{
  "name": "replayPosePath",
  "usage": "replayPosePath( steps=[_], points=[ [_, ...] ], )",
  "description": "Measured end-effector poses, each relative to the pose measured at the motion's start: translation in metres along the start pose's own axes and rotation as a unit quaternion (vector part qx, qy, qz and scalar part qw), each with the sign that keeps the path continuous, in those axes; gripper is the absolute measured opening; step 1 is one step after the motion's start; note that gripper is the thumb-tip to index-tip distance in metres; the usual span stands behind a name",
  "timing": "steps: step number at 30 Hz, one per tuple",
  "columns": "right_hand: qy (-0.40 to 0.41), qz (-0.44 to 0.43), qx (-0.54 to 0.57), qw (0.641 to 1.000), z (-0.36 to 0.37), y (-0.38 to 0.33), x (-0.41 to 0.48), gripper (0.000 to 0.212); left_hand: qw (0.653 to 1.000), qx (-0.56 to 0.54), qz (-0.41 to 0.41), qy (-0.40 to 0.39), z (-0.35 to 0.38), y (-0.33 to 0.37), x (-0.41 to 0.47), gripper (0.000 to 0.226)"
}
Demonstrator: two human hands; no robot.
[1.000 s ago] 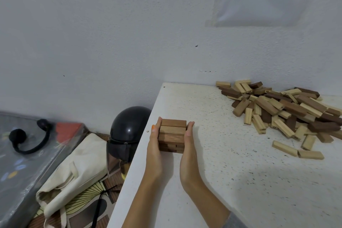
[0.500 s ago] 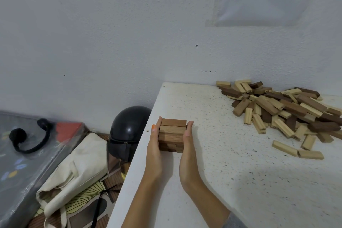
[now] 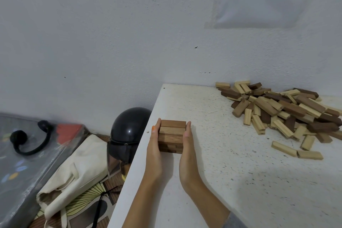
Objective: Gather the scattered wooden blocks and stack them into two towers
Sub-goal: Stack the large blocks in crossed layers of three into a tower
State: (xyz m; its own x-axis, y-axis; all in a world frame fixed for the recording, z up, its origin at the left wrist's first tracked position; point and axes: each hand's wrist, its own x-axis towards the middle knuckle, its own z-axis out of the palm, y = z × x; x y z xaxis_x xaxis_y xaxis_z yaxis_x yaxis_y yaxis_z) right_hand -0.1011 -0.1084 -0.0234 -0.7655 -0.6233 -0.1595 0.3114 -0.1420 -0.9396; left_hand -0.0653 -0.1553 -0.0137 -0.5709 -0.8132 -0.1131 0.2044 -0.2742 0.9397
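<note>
A low stack of brown wooden blocks (image 3: 172,135) stands near the left edge of the white speckled table (image 3: 212,172). Its top layer lies crosswise over the layer beneath. My left hand (image 3: 154,152) presses flat against the stack's left side with straight fingers. My right hand (image 3: 187,152) presses flat against its right side in the same way. A big loose heap of light and dark wooden blocks (image 3: 285,109) lies at the table's far right, by the wall. Two light blocks (image 3: 296,151) lie apart in front of the heap.
The table's left edge runs just beside my left hand. Below it on the floor are a black helmet (image 3: 129,129), a cream cloth bag (image 3: 74,172) and a grey case with black headphones (image 3: 27,140). A white wall stands behind the table.
</note>
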Motion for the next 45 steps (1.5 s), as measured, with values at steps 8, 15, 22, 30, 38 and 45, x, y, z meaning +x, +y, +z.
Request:
replayPosePath(
  steps=[8, 15, 22, 30, 38, 45],
  points=[
    [0.027, -0.03, -0.036, 0.999, -0.024, -0.026, -0.004, 0.061, 0.998, 0.038, 0.036, 0.033, -0.008, 0.01, -0.005, 0.039],
    [0.09, -0.13, -0.075, 0.985, -0.079, -0.057, -0.01, 0.029, 0.954, 0.147, 0.261, 0.02, 0.029, 0.016, -0.04, 0.053],
    [0.146, -0.157, -0.084, 0.973, -0.141, -0.082, -0.01, 0.031, 0.939, 0.216, 0.243, -0.111, 0.098, -0.012, -0.049, 0.034],
    [0.235, -0.162, -0.133, 0.949, -0.222, -0.102, 0.004, 0.032, 0.902, 0.294, 0.217, -0.23, 0.153, -0.049, -0.027, 0.032],
    [0.256, -0.17, -0.233, 0.922, -0.277, -0.129, 0.04, 0.033, 0.853, 0.364, 0.266, -0.263, 0.197, -0.056, 0.018, 0.029],
    [0.182, -0.244, -0.406, 0.862, -0.286, -0.145, 0.079, 0.031, 0.774, 0.484, 0.272, -0.303, 0.229, -0.053, 0.059, 0.042]
  ],
)
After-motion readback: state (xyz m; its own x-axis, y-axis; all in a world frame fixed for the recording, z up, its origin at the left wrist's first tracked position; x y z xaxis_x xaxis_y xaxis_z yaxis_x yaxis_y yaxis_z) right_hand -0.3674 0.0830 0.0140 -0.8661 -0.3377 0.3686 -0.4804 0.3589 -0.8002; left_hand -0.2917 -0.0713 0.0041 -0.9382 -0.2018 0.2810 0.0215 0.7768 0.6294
